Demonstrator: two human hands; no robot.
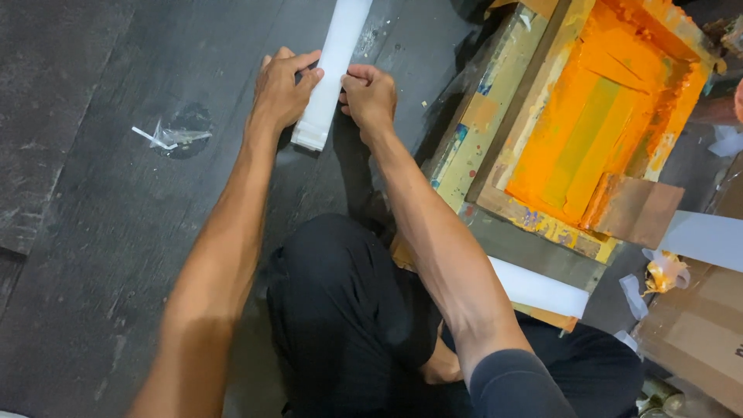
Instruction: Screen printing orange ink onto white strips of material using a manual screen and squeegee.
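White translucent plastic sheet, rolled into a long narrow tube (329, 73): lies on the dark grey wooden floor (85, 232), running from the top edge of the view down to between the two hands, its near end just past the knuckles.

Left hand (282, 89): fingers curled over the tube's left side, thumb on top, clamped on the roll.

Right hand (370, 97): fingers bent inward against the tube's right side, pinching it; both hands face each other across the roll, touching it.

Wooden-framed printing screen, heavily coated in orange ink (604, 116): rests tilted on the floor to the right of the right forearm, well apart from the tube; the frame's edges are smeared yellow with flecks of blue.

Brown rectangular cardboard scraper (641, 209): lies at the lower right corner of the screen.

Second white roll (538, 288): lies below the screen frame, beside the right arm.

Crumpled clear plastic scrap (174, 135): on the floor left of the left hand, apart from it.

Brown cardboard box (696, 333): lower right corner.

Black trousers (340, 310): person's folded legs, bottom centre.
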